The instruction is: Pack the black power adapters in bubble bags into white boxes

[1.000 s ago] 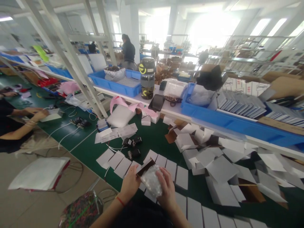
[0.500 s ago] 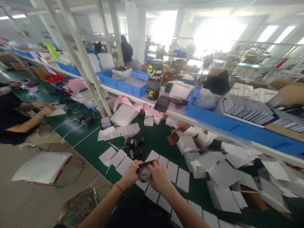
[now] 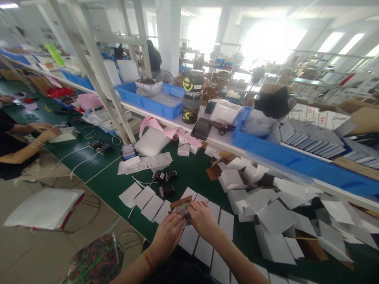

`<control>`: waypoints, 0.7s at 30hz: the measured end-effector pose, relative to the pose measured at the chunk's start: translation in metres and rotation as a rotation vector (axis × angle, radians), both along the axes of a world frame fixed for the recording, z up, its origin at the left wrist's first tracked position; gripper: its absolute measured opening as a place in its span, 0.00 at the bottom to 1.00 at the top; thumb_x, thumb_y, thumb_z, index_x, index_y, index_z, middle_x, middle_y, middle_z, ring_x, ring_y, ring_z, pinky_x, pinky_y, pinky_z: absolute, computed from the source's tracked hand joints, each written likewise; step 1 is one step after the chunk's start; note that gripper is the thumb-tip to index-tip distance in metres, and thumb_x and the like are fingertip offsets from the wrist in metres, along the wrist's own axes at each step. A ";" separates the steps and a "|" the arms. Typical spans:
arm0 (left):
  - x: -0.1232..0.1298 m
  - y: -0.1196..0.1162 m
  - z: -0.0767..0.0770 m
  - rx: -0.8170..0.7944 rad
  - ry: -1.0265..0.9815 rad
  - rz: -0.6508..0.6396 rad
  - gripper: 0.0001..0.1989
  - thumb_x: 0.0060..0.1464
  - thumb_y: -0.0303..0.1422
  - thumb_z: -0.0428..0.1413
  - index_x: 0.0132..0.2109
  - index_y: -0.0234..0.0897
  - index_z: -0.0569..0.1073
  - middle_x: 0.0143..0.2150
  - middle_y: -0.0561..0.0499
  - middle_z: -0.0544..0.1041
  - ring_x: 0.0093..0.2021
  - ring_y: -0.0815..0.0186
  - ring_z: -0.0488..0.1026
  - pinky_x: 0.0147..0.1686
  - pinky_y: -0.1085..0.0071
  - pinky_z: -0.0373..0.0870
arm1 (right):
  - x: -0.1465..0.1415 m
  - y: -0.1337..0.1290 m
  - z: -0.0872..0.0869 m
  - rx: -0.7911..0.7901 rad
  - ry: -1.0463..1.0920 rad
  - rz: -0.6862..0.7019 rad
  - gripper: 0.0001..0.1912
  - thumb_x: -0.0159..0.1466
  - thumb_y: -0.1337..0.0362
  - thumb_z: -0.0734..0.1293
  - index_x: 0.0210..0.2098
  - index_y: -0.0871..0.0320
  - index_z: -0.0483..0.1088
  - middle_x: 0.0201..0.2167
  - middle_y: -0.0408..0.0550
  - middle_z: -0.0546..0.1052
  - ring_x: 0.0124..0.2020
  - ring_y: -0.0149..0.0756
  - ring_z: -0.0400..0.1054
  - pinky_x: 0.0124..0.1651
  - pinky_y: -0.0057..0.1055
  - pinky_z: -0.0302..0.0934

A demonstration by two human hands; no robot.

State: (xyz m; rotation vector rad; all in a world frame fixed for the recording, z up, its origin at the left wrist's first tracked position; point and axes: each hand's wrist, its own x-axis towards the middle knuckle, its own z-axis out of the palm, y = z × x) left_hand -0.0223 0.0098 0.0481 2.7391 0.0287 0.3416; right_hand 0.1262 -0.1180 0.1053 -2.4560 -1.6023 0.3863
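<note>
Low in the centre of the frame I see an open, brown-lined cardboard box (image 3: 181, 202) with a crinkled, clear-plastic bundle (image 3: 182, 209) in its mouth. The left hand (image 3: 167, 233) grasps the box; the right hand (image 3: 204, 218) touches it, its grip unclear to me. Rectangular white cartons (image 3: 152, 208) lie around; open white boxes (image 3: 276, 211) crowd the lower right.

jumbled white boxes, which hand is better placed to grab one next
Probably the right hand: it is nearer those white boxes; the left hand is farther away. Both touch the open box.
</note>
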 end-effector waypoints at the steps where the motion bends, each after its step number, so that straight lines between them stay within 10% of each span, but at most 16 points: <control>1: 0.003 -0.001 -0.001 0.015 0.020 0.016 0.20 0.59 0.20 0.50 0.55 0.39 0.75 0.51 0.42 0.80 0.52 0.54 0.76 0.53 0.54 0.74 | 0.002 0.001 -0.002 0.020 0.002 0.012 0.06 0.66 0.64 0.66 0.41 0.57 0.74 0.45 0.51 0.78 0.48 0.46 0.70 0.54 0.42 0.58; 12: 0.017 0.000 0.013 0.059 0.207 0.062 0.12 0.58 0.25 0.54 0.48 0.38 0.75 0.50 0.43 0.78 0.49 0.52 0.74 0.48 0.55 0.71 | 0.011 -0.005 -0.011 0.253 0.105 -0.148 0.07 0.66 0.68 0.63 0.39 0.56 0.74 0.42 0.48 0.79 0.47 0.40 0.71 0.61 0.42 0.57; 17: 0.037 0.000 0.007 0.063 0.180 -0.095 0.31 0.55 0.26 0.59 0.65 0.41 0.65 0.67 0.42 0.68 0.65 0.45 0.63 0.60 0.48 0.64 | 0.026 -0.033 -0.065 0.380 0.588 -0.228 0.46 0.51 0.75 0.64 0.69 0.54 0.53 0.65 0.57 0.67 0.63 0.45 0.65 0.63 0.47 0.62; 21: 0.061 0.000 -0.017 0.072 0.173 -0.186 0.18 0.61 0.29 0.57 0.57 0.43 0.73 0.61 0.44 0.75 0.63 0.51 0.68 0.61 0.51 0.64 | 0.023 -0.021 -0.114 0.418 0.713 -0.180 0.53 0.40 0.70 0.73 0.66 0.54 0.60 0.66 0.61 0.67 0.67 0.62 0.60 0.68 0.62 0.55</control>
